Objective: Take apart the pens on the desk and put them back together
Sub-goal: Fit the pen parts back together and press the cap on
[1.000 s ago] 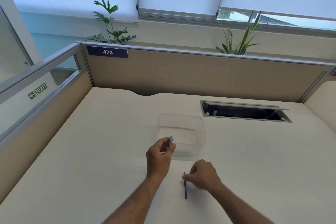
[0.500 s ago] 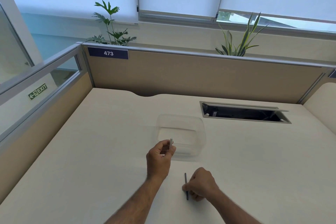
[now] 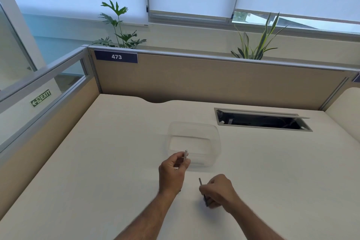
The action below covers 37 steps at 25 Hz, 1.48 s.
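Holding the two halves of one pen apart, the person works near the table's (image 3: 97, 162) front edge, about midway along it. The left hand (image 3: 172, 171) is pinched shut on a short white plastic pen barrel (image 3: 186, 154), which stands almost upright above the fingers. The right hand (image 3: 219, 191) is closed around a thin dark ink refill (image 3: 202, 191). A second ago that refill lay flat on the table under the right fingertips; now it is lifted and tilted, its upper end leaning towards the barrel. That suggests the pen is apart and reassembly is starting, with the refill yet to be lined up with the barrel's open end.

Just beyond the left hand sits a clear, empty-looking plastic container (image 3: 216, 142), close enough to be nudged. Further back on the right, an open cable hatch (image 3: 263, 120) is well clear. Nothing lies between the two hands.
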{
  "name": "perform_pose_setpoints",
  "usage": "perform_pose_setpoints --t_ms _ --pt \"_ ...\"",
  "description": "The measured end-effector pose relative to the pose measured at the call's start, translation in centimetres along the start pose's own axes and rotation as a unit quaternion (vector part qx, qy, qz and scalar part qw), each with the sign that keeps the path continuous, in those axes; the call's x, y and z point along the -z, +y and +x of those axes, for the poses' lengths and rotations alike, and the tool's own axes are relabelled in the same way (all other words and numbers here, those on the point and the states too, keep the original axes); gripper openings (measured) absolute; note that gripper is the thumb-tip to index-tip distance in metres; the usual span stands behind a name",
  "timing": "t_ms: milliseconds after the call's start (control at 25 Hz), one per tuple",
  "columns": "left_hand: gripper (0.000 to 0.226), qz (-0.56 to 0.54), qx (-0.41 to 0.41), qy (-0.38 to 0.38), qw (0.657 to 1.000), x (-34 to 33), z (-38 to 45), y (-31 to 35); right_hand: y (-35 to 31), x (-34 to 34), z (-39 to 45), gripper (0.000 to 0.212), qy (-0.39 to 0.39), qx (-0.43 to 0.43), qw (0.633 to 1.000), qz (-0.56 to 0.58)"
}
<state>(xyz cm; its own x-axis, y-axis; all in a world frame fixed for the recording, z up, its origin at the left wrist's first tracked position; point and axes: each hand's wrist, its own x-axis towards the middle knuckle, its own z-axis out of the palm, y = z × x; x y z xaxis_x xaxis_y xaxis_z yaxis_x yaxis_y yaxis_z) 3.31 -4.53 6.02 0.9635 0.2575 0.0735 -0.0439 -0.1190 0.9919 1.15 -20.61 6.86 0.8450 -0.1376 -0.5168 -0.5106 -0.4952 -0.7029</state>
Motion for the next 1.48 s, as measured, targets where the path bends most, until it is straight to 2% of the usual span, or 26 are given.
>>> perform_pose_setpoints --t_ms 80,200,360,480,640,800,1240,1480 --pt "0.019 0.0 -0.003 -0.005 1.0 -0.1 -0.1 -0.1 -0.7 0.9 -0.2 0.003 -0.05 0.002 0.993 0.103" --pt "0.021 0.01 -0.011 -0.016 1.0 -0.2 -0.3 -0.1 -1.7 1.8 -0.3 0.011 -0.076 0.033 0.967 0.239" --pt "0.024 0.02 -0.017 -0.036 0.999 -0.5 -0.4 -0.2 -3.5 2.4 -0.5 0.015 -0.057 0.092 0.916 0.387" --pt "0.026 0.018 -0.016 -0.048 0.999 -0.7 -0.6 0.0 -4.7 2.5 -0.7 0.017 -0.006 0.153 0.887 0.435" --pt "0.027 0.033 -0.033 -0.066 0.997 -0.8 -0.8 0.2 -5.3 2.3 -0.8 0.017 0.056 0.219 0.882 0.413" --pt "0.028 0.042 -0.038 -0.072 0.996 -0.9 -0.9 0.2 -5.1 1.8 -0.7 0.013 0.082 0.26 0.89 0.366" --pt "0.027 0.039 -0.046 -0.079 0.995 -0.9 -0.9 0.3 -4.8 1.6 -0.7 0.012 0.076 0.274 0.899 0.332" --pt "0.027 0.036 -0.054 -0.083 0.994 -0.8 -0.8 0.8 -4.3 1.8 -0.2 0.008 0.074 0.258 0.936 0.23"
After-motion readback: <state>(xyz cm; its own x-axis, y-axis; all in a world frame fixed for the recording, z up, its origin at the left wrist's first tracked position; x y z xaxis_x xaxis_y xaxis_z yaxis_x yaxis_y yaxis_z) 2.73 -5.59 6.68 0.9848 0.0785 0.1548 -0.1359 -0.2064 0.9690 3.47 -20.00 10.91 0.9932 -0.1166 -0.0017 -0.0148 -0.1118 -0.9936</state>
